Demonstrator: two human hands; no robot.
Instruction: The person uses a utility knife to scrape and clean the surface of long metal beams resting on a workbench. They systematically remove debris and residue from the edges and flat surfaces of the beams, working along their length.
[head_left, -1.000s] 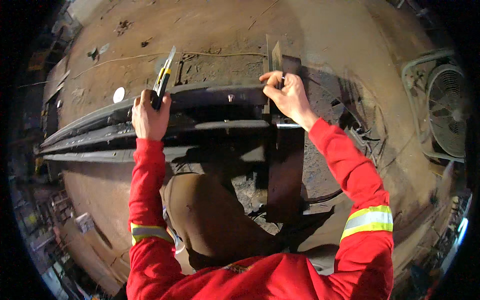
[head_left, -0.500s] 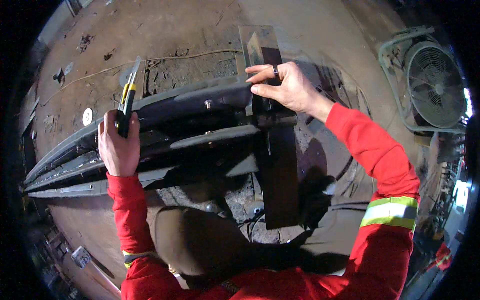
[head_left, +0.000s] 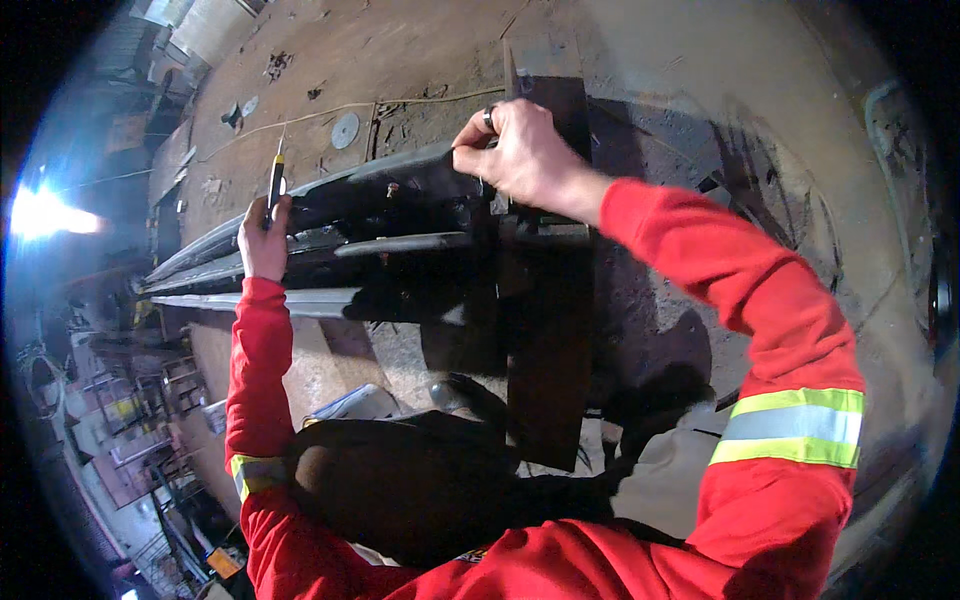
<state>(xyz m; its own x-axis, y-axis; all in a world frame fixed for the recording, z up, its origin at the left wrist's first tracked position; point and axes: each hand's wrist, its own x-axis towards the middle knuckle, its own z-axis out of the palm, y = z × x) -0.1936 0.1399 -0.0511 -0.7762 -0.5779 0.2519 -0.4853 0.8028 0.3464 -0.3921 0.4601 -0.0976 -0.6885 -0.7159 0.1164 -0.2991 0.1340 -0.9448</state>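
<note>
Knife (head_left: 276, 185) with a black and yellow handle, held in the left hand (head_left: 265, 235), thin blade pointing away from the body. Fingers and thumb clamped around the handle's near end, over the left half of a long black panel (head_left: 340, 200). Cannot tell whether touching the panel there.

Panel stretched crosswise in front of the body, ribbed lengthwise, curving and narrowing toward the left, with a small metal clip (head_left: 392, 190) on its upper section.

Right hand (head_left: 520, 150) at the panel's right end, with a dark ring (head_left: 489, 119) on one finger. Thumb and curled forefinger close to each other at the upper edge; cannot tell whether clamped on that edge or merely touching. Just below, a dark plate (head_left: 548, 350) reaching back toward the body.

On the red shirt (head_left: 600, 565), a pale marking (head_left: 472, 555) near the bottom of the view, too small to read. Beside the knee (head_left: 390, 480), a pale, blue-edged item (head_left: 355, 403), any print too blurred to make out. Far lower left, an orange block (head_left: 222, 563), likewise too small for lettering to show.

Beyond the panel, a grey disc (head_left: 345, 130) and a yellowish cord (head_left: 440, 98) on the brown floor (head_left: 660, 45). Bright lamp glare (head_left: 45, 213) at far left.
</note>
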